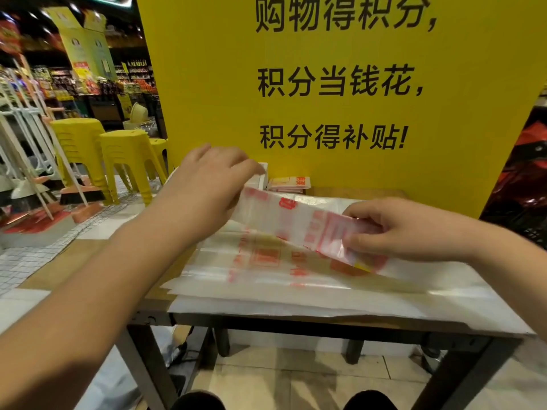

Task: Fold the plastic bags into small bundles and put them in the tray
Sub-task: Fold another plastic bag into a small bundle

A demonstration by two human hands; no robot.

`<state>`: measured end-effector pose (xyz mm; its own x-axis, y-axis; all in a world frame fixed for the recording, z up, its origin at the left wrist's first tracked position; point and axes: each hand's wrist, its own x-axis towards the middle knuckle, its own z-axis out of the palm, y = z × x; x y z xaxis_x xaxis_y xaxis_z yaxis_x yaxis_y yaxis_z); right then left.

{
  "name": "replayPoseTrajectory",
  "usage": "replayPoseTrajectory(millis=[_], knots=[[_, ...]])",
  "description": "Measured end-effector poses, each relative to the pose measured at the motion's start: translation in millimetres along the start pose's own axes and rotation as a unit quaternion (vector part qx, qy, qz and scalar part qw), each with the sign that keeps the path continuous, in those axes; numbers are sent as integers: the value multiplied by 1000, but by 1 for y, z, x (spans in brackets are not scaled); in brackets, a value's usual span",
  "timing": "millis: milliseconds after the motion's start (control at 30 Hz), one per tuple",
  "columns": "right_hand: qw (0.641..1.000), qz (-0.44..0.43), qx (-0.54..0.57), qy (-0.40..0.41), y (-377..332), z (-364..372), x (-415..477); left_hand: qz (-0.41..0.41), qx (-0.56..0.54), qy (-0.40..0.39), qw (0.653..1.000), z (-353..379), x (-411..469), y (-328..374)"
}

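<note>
Closest in, left forearm (88, 291), slanting up from the bottom-left corner; two dark shoes (196, 400) at the bottom edge, below the table front. Behind everything, tall yellow sign (207, 69), standing along the far edge of the table (296, 324) and closing that side. Open tiled floor (17, 261) to the left, yellow stools (124, 155) well apart. Across most of the tabletop, flat stack of plastic bags (296, 294), reaching the near edge. Above the stack, one bag (296, 220) folded into a long strip, tilted, raised off the pile. Right hand (405, 229) pinching its right end between thumb and curled fingers. Left hand (207, 184) over its left end, blurred; grip hidden, cannot tell. Against the sign, small folded bundles (288, 184), just beside a white tray (260, 182).
</note>
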<state>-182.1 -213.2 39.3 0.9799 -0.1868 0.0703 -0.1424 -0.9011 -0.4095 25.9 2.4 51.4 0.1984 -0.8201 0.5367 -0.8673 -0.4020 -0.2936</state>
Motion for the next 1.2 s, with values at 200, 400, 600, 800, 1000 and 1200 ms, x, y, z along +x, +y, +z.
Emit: replayPoseTrajectory(millis=[200, 400, 600, 800, 1000, 1200], knots=[[911, 96, 400, 30, -17, -1, 6, -91, -294, 78, 948, -36, -37, 83], [827, 158, 531, 99, -32, 29, 34, -190, -574, -89, 792, -18, -77, 141], [867, 233, 427, 111, -26, 65, 45, -344, -717, -112, 596, 0, -106, 159], [969, 138, -52, 196, -23, 69, 20, -400, -726, -119, 546, 8, -119, 154], [979, -17, 42, 200, -38, 104, -101, -422, -715, -106, 547, 8, -127, 150], [955, -25, 105, 276, -46, 165, -119, -386, -707, -98, 585, 8, -134, 157]])
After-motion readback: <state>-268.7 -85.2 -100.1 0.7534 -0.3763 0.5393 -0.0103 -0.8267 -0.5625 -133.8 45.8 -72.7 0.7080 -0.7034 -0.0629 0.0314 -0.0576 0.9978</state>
